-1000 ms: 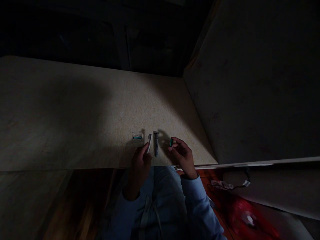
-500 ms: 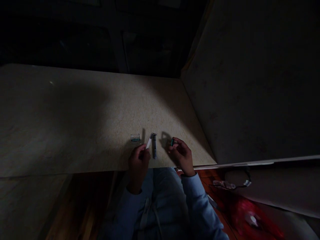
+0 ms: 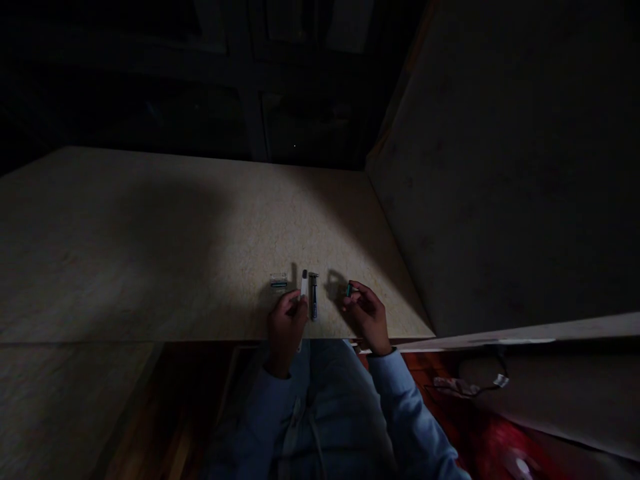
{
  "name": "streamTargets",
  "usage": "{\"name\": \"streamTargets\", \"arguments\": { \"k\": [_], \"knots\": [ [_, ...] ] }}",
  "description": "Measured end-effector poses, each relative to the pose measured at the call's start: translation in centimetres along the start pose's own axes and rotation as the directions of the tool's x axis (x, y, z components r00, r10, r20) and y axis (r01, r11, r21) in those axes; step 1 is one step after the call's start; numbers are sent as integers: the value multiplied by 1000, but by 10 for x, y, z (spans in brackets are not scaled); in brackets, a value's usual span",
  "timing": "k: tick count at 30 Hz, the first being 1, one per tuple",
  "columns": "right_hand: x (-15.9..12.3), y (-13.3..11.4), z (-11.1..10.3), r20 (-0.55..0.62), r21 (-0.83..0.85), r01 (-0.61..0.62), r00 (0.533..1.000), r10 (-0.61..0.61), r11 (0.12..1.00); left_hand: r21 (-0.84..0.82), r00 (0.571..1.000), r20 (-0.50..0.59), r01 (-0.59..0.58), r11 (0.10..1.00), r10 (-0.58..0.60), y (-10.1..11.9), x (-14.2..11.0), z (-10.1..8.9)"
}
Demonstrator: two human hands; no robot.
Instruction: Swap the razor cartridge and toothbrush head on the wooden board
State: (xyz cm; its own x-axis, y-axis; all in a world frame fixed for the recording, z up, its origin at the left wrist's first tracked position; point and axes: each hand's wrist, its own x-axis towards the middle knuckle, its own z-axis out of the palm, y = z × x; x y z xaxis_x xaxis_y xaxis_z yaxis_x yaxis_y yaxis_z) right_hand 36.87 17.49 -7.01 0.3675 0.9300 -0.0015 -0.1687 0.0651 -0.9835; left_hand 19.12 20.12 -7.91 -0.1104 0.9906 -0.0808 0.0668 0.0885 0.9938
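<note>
My left hand (image 3: 287,327) is closed around a white razor handle (image 3: 304,285), whose dark tip points away from me. Between the fingertips of my right hand (image 3: 369,313) is a small dark green razor cartridge (image 3: 349,289), partly covered by the fingers. A blue razor (image 3: 315,300) lies on the table just right of the white handle, its head at the far end. To the left of my left hand is a small clear plastic case (image 3: 279,281) with a green strip along its near side. Dim light hides the finer details.
The pale stone-patterned tabletop (image 3: 250,220) ends at a near edge just above my lap. A dark wall panel (image 3: 500,167) borders it on the right, with a dark window behind. A red bag (image 3: 505,447) and a cable are at lower right.
The white razor handle has turned in my left hand, from leaning right with its bent end sideways to nearly straight ahead. My right hand keeps its hold on the cartridge. The view has shifted slightly.
</note>
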Motion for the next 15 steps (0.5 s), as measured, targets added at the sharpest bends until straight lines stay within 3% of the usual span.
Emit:
{"name": "streamTargets", "arguments": {
  "k": [4, 15],
  "knots": [
    [2, 2, 0, 12, 29, -2, 1000, 2, 1000, 7, 1000, 0, 19, 1000, -19, 3, 2, -1],
    [6, 3, -2, 20, 53, 55, 998, -56, 997, 15, 998, 1, -65, 998, 65, -5, 6, -4]
  ]
}}
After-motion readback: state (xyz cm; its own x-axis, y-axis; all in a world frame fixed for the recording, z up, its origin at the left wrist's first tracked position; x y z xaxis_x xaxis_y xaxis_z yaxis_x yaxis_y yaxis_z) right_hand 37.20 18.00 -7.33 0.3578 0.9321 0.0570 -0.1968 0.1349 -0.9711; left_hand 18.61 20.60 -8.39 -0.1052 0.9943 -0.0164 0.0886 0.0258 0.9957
